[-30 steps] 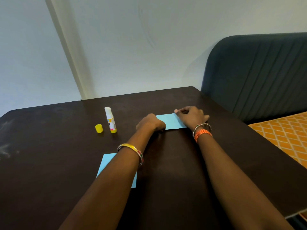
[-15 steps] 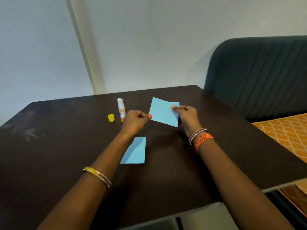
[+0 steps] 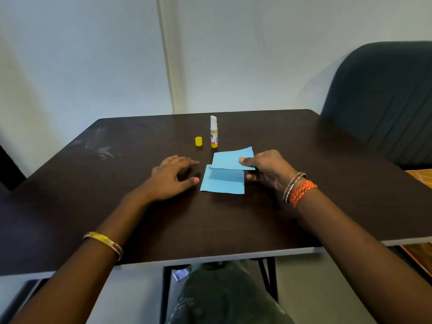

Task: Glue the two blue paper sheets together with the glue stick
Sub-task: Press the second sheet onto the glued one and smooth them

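One blue paper sheet (image 3: 223, 182) lies flat on the dark table (image 3: 210, 220). My right hand (image 3: 266, 168) pinches the right edge of the second blue sheet (image 3: 231, 157) and holds it just above the flat one, overlapping its far edge. My left hand (image 3: 171, 176) rests on the table to the left of the sheets, fingers spread, holding nothing. The glue stick (image 3: 214, 132) stands upright and uncapped behind the sheets, with its yellow cap (image 3: 198, 141) beside it on the left.
A dark padded seat back (image 3: 383, 99) stands at the right beyond the table. The wall is close behind the table's far edge. The table's near edge runs above my lap.
My right hand has brought the held sheet down and nearer, over the flat sheet. My left hand has let go of it and now rests open on the table. The view pulled back.
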